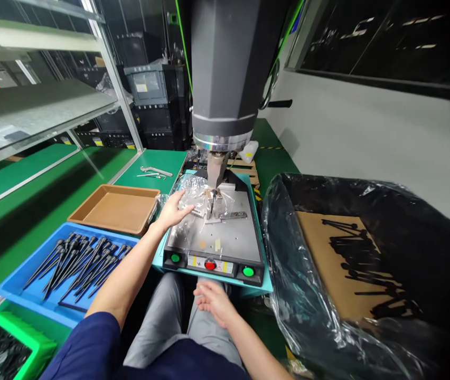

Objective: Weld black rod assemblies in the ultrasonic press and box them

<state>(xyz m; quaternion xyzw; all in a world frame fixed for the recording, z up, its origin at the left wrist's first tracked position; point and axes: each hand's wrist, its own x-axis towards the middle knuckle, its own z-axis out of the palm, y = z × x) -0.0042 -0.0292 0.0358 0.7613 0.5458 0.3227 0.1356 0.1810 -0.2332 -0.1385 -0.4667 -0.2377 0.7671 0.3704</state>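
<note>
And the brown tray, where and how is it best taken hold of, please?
I would grip the brown tray by its raised rim at the left and right ends, from above. It lies flat and wide, so opposite holds should keep it level; the blue tray crowds its near side. The left hand is the nearer.

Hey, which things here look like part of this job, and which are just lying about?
Likely part of the job:
press, left hand beside its metal plate
black rods in the blue tray
similar black rods in the plastic-lined box

Apparently just lying about:
metal hand tools on the green table
grey crate stacked behind
brown tray, though unsure
</note>
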